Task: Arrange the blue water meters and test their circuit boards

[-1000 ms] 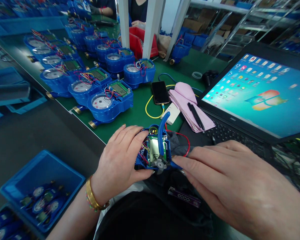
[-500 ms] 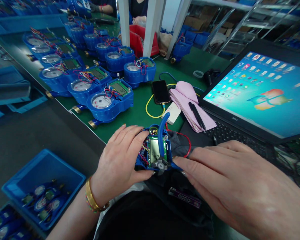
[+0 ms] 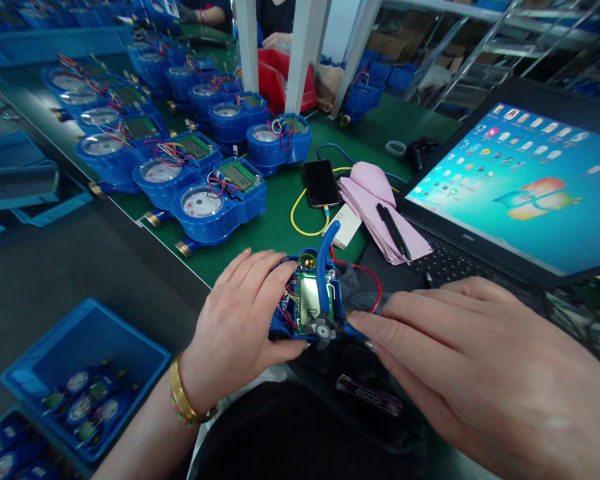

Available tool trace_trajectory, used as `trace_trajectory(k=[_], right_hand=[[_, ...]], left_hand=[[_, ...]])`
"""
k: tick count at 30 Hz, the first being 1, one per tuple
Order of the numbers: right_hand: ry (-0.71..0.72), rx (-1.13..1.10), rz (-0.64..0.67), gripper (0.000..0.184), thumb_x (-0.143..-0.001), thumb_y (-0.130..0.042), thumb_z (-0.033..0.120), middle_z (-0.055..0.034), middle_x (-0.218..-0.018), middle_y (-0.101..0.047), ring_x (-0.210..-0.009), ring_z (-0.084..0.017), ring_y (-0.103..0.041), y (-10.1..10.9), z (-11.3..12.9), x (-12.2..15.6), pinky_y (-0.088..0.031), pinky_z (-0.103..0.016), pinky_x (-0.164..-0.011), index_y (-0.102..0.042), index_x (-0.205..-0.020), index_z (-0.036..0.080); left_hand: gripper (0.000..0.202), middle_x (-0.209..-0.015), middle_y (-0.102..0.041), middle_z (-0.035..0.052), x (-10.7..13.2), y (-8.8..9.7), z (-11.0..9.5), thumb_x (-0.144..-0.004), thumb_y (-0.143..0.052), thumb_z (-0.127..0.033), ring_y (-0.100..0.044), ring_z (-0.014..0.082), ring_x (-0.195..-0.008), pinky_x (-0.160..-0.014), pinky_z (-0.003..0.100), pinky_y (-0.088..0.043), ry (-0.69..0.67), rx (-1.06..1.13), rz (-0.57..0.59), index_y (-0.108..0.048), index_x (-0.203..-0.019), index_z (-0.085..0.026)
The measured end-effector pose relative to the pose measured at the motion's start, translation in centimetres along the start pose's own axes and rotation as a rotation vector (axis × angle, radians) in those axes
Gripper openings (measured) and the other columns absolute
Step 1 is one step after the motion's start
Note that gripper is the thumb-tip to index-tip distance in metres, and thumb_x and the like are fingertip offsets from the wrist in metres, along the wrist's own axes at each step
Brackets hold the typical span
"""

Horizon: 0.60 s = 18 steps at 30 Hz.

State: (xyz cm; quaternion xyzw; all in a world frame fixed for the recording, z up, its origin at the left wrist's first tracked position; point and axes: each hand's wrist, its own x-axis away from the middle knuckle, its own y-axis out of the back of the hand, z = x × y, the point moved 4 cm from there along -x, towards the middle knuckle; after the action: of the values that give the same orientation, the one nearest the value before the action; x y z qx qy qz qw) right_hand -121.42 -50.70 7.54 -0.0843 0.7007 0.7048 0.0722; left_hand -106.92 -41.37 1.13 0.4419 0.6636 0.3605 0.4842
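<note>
Evidently the meter module [image 3: 307, 303] is gripped by its casing in the left hand [image 3: 235, 323]; it is judged light, stiff, fragile at the wires; the cutters [image 3: 323, 267] are touched by the flat, unclenched right hand [image 3: 470, 373].

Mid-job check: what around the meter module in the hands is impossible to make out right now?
Head view only:
- Blue module: left side covered by left hand; display digits too small.
- Cutters: lower handle under right hand fingertips, so hold unclear; tips blurred.
- Purple board: marking too small, in shadow.
- Laptop: screen cut off by right edge; icon labels too small.
</note>
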Motion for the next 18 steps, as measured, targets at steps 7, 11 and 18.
trace_trajectory(k=[7,11,18], right_hand=[[0.015,-0.009,-0.006,0.024,-0.088,-0.041,0.015,-0.0034,-0.077,-0.064,-0.063,-0.017,-0.056,-0.24,-0.02,-0.05,-0.029,-0.035,-0.059,-0.065,-0.094,0.016],[0.021,-0.009,-0.007,0.024,-0.087,-0.042,0.015,-0.0039,-0.077,-0.064,-0.062,-0.017,-0.056,-0.37,-0.04,-0.29,-0.030,-0.035,-0.058,-0.065,-0.093,0.016],[0.046,-0.004,-0.007,0.026,-0.087,-0.039,0.014,-0.0051,-0.075,-0.065,-0.059,-0.017,-0.056,-0.21,-0.06,-0.25,-0.032,-0.035,-0.055,-0.065,-0.091,0.016]], left_hand=[[0.067,-0.126,-0.056,0.0132,0.14,-0.02,0.04,-0.067,-0.069,-0.042,-0.050,0.0270,-0.120,-0.111,0.048,-0.033,0.004,0.002,0.002,-0.050,-0.123,-0.011],[0.066,-0.126,-0.056,0.0129,0.13,0.00,0.02,-0.067,-0.068,-0.040,-0.049,0.0264,-0.120,-0.111,0.047,-0.033,0.008,-0.007,0.006,-0.049,-0.123,-0.011],[0.067,-0.126,-0.056,0.0129,0.09,-0.12,-0.03,-0.067,-0.069,-0.042,-0.050,0.0270,-0.120,-0.111,0.048,-0.033,-0.003,-0.006,0.003,-0.049,-0.123,-0.011]])
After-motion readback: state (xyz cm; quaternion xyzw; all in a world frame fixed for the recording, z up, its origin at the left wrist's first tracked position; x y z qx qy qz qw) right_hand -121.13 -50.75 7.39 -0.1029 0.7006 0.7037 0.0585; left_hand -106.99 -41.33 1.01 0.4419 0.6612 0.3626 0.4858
